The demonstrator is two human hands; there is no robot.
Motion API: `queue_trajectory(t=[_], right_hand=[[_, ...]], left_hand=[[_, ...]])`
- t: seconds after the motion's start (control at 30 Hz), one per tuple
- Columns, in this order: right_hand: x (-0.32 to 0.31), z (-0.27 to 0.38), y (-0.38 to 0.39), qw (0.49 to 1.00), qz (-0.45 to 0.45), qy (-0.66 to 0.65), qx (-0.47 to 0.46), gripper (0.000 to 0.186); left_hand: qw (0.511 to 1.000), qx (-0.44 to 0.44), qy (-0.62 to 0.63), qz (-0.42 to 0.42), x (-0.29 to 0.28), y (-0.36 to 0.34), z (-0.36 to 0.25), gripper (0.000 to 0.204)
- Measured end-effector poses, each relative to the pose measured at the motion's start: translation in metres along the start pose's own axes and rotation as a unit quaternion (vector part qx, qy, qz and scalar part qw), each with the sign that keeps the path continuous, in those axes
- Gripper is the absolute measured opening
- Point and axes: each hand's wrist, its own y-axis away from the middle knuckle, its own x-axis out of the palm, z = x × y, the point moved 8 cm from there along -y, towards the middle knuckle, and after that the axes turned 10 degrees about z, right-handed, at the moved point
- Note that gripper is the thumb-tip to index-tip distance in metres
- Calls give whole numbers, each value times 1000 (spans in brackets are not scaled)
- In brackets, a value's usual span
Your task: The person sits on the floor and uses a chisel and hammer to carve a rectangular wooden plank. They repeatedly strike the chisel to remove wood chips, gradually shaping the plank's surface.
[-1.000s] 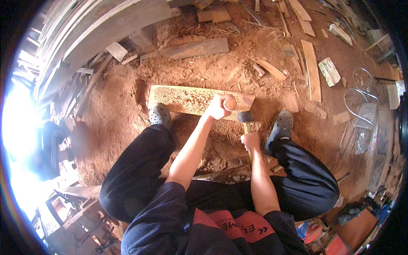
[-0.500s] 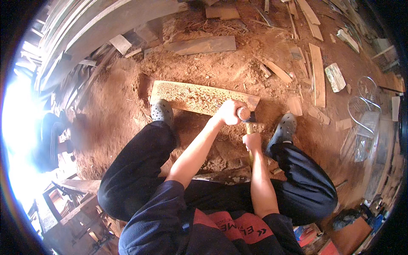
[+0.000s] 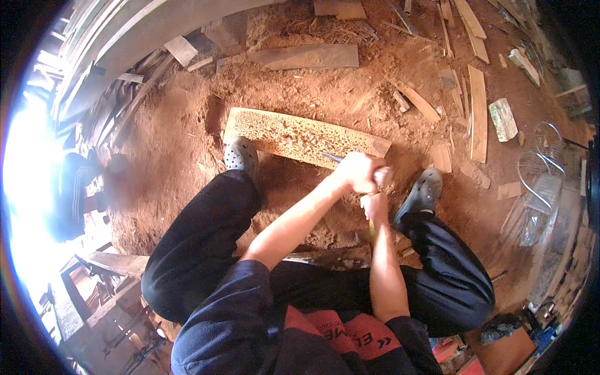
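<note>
My left hand (image 3: 361, 171) is closed around a chisel; its dark metal blade (image 3: 332, 157) points left over the board, and the round butt of its handle shows at the right of the fist. Just below, my right hand (image 3: 375, 206) grips the yellowish handle of a hammer (image 3: 372, 232). The hammer's head is hidden or too blurred to make out. A long light wooden board (image 3: 281, 132), pocked with dark gouge marks over most of its face, lies on the dirt floor. My left clog (image 3: 241, 156) is against its near left edge.
My right clog (image 3: 423, 190) stands right of the hands. Several loose planks and offcuts (image 3: 478, 115) lie on the right, with a dark plank (image 3: 306, 56) beyond the board. A wire-framed object (image 3: 542, 181) sits far right. Stacked timber (image 3: 125, 44) fills the upper left.
My left hand has moved slightly right, and the chisel's blade now shows over the board. The dark hammer head, visible earlier by the chisel's butt, is out of sight. The view has shifted a little.
</note>
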Motion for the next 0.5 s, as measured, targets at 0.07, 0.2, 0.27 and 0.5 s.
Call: queue_trajectory(t=[0.07,0.2,0.27,0.5], right_hand=[[0,-2,-3,1000,-1,6,-7,17],[-3,-3,-5,998,-41,-17,-36,17],[-2,-1,-5,996,-53,-35,-57,16],[2,12,-6,964,-33,-183,-188,15]], left_hand=[[998,57,-24,1,3,-7,-38,29],[996,91,15,9,12,-19,-74,31],[995,102,14,13,17,-20,-71,32],[996,85,4,-2,14,-6,-14,35]])
